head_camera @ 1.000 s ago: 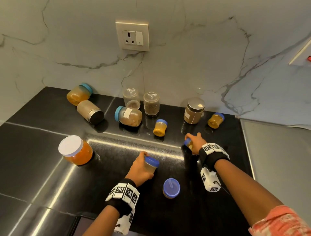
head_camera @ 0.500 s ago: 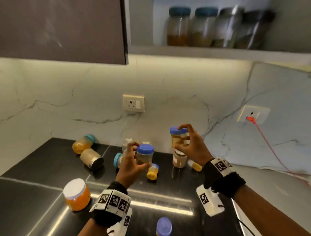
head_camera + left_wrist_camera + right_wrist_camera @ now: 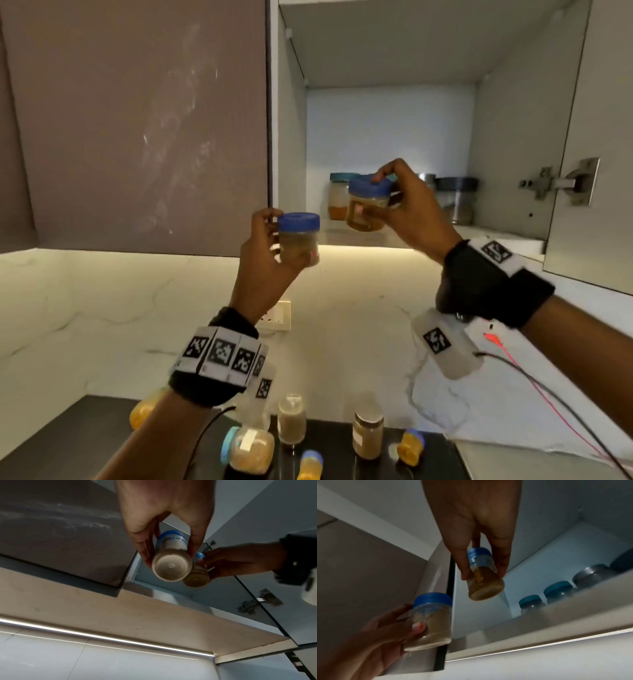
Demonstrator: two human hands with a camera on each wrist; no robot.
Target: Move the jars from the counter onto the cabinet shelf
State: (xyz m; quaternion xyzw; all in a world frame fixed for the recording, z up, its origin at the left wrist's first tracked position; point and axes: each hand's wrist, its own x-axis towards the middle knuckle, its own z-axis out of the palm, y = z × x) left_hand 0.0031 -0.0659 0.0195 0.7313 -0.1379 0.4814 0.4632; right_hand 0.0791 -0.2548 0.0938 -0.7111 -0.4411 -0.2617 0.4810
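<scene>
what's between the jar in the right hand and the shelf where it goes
Nothing. In the right wrist view the amber jar in the right hand hangs above the shelf's front edge, with open air beneath. Teal-lidded jars stand further right.

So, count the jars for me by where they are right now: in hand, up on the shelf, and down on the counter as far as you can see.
Held: 2, the left-hand jar and the right-hand jar
Shelf jars: 4
Counter jars in view: 6
Total: 12
</scene>
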